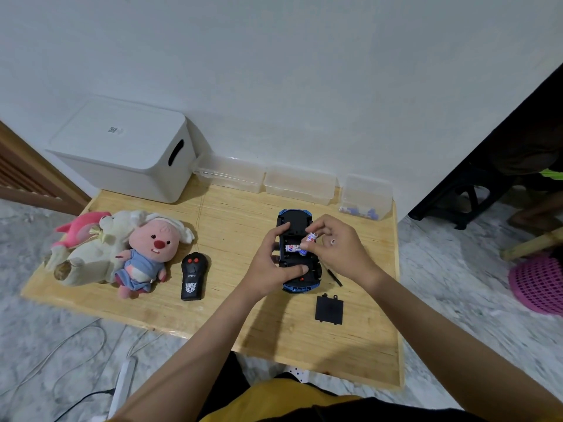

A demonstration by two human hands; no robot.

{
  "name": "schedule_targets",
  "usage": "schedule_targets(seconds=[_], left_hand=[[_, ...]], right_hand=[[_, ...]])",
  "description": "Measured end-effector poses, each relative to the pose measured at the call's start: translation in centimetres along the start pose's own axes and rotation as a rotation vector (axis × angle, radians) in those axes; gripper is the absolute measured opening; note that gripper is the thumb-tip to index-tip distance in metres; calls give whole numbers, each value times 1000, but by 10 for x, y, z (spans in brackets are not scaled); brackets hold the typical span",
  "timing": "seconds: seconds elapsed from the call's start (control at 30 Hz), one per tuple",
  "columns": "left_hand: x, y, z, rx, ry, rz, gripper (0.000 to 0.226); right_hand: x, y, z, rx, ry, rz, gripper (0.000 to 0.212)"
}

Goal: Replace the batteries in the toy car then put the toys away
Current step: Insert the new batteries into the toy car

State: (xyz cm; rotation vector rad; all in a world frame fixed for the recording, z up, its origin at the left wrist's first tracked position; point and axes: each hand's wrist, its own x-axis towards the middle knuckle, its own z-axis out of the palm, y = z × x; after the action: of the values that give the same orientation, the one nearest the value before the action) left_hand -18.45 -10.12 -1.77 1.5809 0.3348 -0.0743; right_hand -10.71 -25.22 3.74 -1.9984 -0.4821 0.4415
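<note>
Car lies upside down on the wooden table, right of centre, battery bay uncovered. One battery sits crosswise in the bay. Left hand grips the car from its left side, thumb across the near end, fingers curled over the far part of the chassis. Right hand pinches a second battery between thumb and fingertips, tilted, its lower end at the bay's right edge. Bay cover lies flat on the table just near of the car, apart from it. A thin black tool lies beside the car's right side, under the right wrist. Remote stands left of the car, well apart; plush toys are heaped at the table's left edge, some overhanging it. Open board runs between remote and car, and across the whole near strip to the front edge. Right edge is close to the right hand. Along the wall: white lidded bin, closed, contents not visible; two clear tubs, contents cannot be told; a third clear tub at the far right corner holds small blue pieces. Cables lie on the floor by the near left.
</note>
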Motion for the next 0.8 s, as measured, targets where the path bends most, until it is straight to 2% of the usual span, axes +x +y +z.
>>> schedule_targets(seconds=[0.1,0.2,0.47,0.57,0.67,0.8], left_hand=[[-2,0,3,-9,35,25,84],[-5,0,4,-22,61,42,85],[-12,7,5,25,58,103,91],[-14,12,6,49,87,143,90],[-16,17,6,75,117,184,89],[-17,18,4,79,128,200,88]], right_hand=[[-6,6,8,75,119,11,23],[-8,10,14,28,249,13,21],[-6,12,25,50,346,78,18],[-4,9,28,29,356,63,21],[-3,2,27,-12,321,60,14],[5,-6,21,-31,246,151,28]])
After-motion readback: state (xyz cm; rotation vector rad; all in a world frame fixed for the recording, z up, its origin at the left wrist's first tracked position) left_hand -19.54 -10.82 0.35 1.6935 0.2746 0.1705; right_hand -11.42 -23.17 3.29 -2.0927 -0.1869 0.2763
